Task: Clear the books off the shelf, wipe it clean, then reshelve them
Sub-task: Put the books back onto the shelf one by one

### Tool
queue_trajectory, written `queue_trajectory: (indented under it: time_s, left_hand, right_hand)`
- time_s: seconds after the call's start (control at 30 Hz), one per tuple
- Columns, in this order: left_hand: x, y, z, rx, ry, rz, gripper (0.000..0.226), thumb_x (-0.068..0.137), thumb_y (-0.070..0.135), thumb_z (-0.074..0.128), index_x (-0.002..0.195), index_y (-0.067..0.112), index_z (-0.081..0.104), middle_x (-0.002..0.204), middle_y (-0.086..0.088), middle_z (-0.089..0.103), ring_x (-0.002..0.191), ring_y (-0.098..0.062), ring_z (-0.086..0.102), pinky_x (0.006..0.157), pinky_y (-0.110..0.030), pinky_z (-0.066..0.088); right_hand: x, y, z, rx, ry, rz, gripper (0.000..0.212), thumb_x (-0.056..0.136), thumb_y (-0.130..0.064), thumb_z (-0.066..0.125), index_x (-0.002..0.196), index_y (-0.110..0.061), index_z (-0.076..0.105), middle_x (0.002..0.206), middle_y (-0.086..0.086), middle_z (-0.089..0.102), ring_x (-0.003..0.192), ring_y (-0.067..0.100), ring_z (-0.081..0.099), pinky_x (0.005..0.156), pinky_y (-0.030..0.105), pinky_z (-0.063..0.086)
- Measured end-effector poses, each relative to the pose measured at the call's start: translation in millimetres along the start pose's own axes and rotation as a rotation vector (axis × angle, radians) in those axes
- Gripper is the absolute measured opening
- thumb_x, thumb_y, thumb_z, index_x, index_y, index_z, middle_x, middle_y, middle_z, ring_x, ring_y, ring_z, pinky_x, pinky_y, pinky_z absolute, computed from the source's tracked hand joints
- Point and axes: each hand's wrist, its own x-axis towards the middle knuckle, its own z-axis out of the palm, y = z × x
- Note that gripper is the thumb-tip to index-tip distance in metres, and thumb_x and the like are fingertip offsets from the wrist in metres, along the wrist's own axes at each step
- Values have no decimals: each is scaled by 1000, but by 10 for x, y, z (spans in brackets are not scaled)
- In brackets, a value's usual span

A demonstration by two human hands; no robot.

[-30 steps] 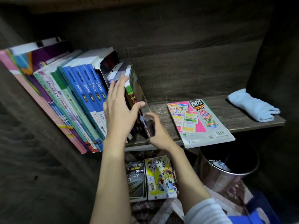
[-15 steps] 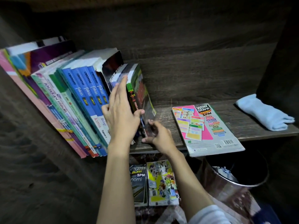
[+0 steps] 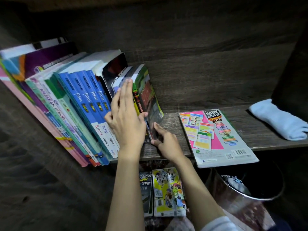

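Observation:
A row of books (image 3: 83,104) leans to the left on the dark wooden shelf (image 3: 173,124). The rightmost one is a green and red covered book (image 3: 148,90). My left hand (image 3: 126,117) lies flat on the spines beside it with straight fingers, and its thumb reaches onto that book's cover. My right hand (image 3: 166,140) grips the same book's lower corner between thumb and curled fingers. A pink and grey SPM book (image 3: 216,135) lies flat on the shelf to the right, jutting over the front edge. A light blue cloth (image 3: 280,120) lies folded at the shelf's far right.
Below the shelf two books (image 3: 168,192) lie flat on the floor. A shiny metal bin (image 3: 250,197) stands under the right part of the shelf. Dark wooden walls close in the shelf at the back and on both sides.
The camera has moved closer. My left hand has slid up the spines and my right hand has pushed the book's lower edge in, so the green book stands steeper against the row.

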Motion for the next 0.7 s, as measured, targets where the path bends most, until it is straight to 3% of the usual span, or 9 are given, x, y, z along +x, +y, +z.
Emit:
queue_trajectory:
  time_s: [0.13,0.4,0.57,0.7]
  left_hand:
    - [3,17,36,1,40,-6,99,67,13,80,148,26,25,151,12,30,131,-7,21,82,-26,13]
    - [-3,35,45,16,29,-21,95,69,13,78,147,26,26,151,11,30,131,-8,20,85,-30,17]
    - [-27,38,4,15,25,6,79,84,20,64,149,25,20,155,11,23,137,-9,20,87,-28,14]
    - [-127,144,-16,-172,177,-56,60,87,12,53,143,21,35,150,5,34,136,-15,30,99,-31,21]
  right_hand:
    - [34,18,4,11,25,-3,68,84,-8,68,144,-15,37,150,-1,36,139,10,31,104,7,13]
    - [41,-9,-17,25,5,6,69,83,-8,68,145,-16,36,148,0,39,137,13,35,106,11,19]
    - [-37,-53,-121,77,11,65,54,87,1,55,139,-14,47,126,10,61,117,20,56,85,7,33]
    - [-135,-86,-316,117,126,77,42,89,0,46,126,-15,60,118,8,66,101,21,65,91,27,49]
